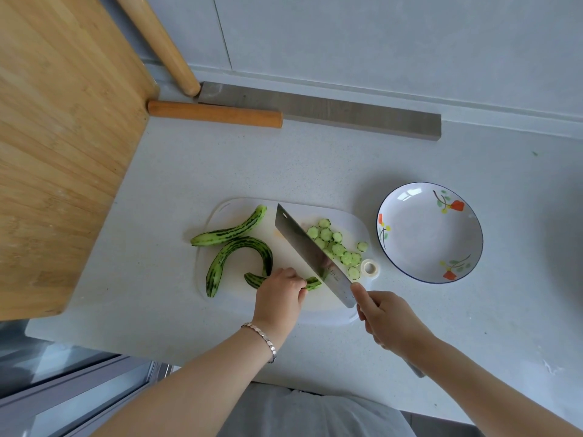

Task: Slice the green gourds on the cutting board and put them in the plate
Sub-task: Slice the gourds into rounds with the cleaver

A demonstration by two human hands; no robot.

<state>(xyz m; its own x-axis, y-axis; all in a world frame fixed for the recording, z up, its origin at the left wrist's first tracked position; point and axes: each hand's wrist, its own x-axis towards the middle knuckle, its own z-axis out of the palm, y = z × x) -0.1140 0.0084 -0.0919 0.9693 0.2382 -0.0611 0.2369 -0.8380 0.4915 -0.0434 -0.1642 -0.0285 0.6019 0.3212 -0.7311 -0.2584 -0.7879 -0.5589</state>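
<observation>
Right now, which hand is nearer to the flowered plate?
Right. The right hand, gripping the cleaver, is close to the lower left side of the plate. The left hand holds the gourd on the cutting board, farther left, beyond the blade.

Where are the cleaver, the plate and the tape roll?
cleaver (pixel 310 253), head view, middle of the blade
plate (pixel 429 234), head view, bare centre
tape roll (pixel 376 269), head view, right side of the ring
</observation>
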